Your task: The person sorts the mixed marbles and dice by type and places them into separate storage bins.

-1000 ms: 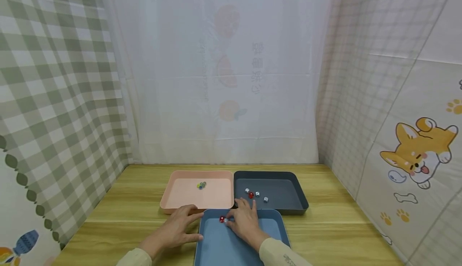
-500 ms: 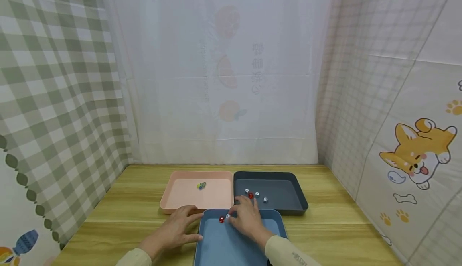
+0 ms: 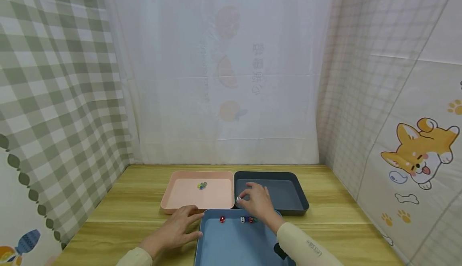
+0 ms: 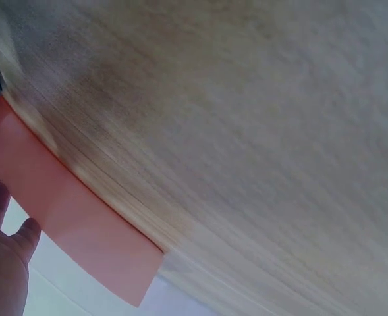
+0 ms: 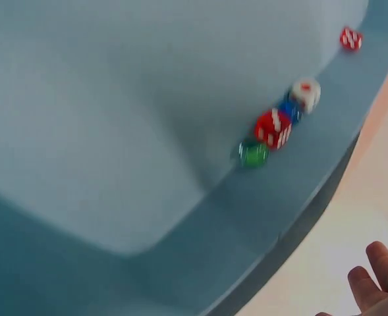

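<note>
My right hand point(image 3: 259, 202) pinches a small white die point(image 3: 238, 199) between thumb and finger, above the near left corner of the dark grey tray point(image 3: 288, 189). Below it in the blue tray point(image 3: 234, 244), a red die point(image 3: 222, 219) lies alone near the far wall. Farther right along that wall, a white die point(image 5: 305, 94), a blue marble point(image 5: 290, 110), another red die point(image 5: 273, 128) and a green marble point(image 5: 252, 153) form a row. My left hand point(image 3: 177, 228) rests with loosely spread fingers at the blue tray's left edge. The right hand hides the dark tray's dice.
A pink tray point(image 3: 216, 197) with several marbles point(image 3: 201, 185) stands left of the dark tray, both behind the blue one. Wooden tabletop point(image 3: 335, 226) surrounds the trays. A white curtain point(image 3: 223, 149) hangs at the back, with cloth walls on both sides.
My right hand has lifted the white die from beside the red one and carried it forward and right over the dark tray. The blue tray's right-hand row is now uncovered. My left hand stays put.
</note>
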### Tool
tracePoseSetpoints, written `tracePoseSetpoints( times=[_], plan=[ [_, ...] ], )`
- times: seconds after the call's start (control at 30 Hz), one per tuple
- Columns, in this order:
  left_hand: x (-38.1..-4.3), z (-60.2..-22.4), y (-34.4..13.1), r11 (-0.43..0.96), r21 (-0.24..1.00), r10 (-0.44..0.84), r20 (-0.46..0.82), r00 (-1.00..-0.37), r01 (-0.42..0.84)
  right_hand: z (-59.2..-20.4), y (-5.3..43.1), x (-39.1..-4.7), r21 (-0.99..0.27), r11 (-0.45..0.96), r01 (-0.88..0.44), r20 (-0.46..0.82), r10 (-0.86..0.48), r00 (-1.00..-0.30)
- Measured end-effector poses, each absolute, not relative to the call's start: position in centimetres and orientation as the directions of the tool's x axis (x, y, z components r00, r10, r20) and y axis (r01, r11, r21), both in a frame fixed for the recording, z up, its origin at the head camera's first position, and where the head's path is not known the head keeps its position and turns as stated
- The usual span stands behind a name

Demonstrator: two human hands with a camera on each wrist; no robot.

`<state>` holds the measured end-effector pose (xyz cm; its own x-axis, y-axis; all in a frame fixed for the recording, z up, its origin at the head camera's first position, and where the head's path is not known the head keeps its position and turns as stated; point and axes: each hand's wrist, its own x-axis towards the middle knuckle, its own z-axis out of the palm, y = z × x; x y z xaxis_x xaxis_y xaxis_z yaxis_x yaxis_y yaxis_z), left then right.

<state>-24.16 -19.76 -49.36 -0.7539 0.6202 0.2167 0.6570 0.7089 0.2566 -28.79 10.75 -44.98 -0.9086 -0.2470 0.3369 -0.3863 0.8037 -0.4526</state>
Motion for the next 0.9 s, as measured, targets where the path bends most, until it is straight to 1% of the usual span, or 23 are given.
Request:
tracePoseSetpoints(
  times=[0.27, 0.53, 0.67, 0.9],
  plan=[
    [-24.2, -49.4, -19.6, 0.715, 0.275, 0.613, 0.198, -0.765, 0.643, -43.9, 13.6, -30.8, -0.442, 0.841, -0.312, 0.329, -0.172, -0.929],
    [-24.3, -49.7, -19.7, 0.725, 0.267, 0.604, 0.195, -0.772, 0.635, -44.0, 17.1, -33.0, -0.43, 0.877, -0.215, 0.283, -0.096, -0.954],
    [-24.3, -49.7, -19.7, 0.716, 0.254, 0.611, 0.223, -0.76, 0.65, -44.4, 18.7, -33.8, -0.414, 0.893, -0.176, 0.274, -0.062, -0.96],
    [-24.2, -49.5, -19.7, 0.703, 0.244, 0.623, 0.242, -0.744, 0.668, -45.5, 20.7, -34.3, -0.341, 0.933, -0.116, 0.239, -0.034, -0.971]
  ],
)
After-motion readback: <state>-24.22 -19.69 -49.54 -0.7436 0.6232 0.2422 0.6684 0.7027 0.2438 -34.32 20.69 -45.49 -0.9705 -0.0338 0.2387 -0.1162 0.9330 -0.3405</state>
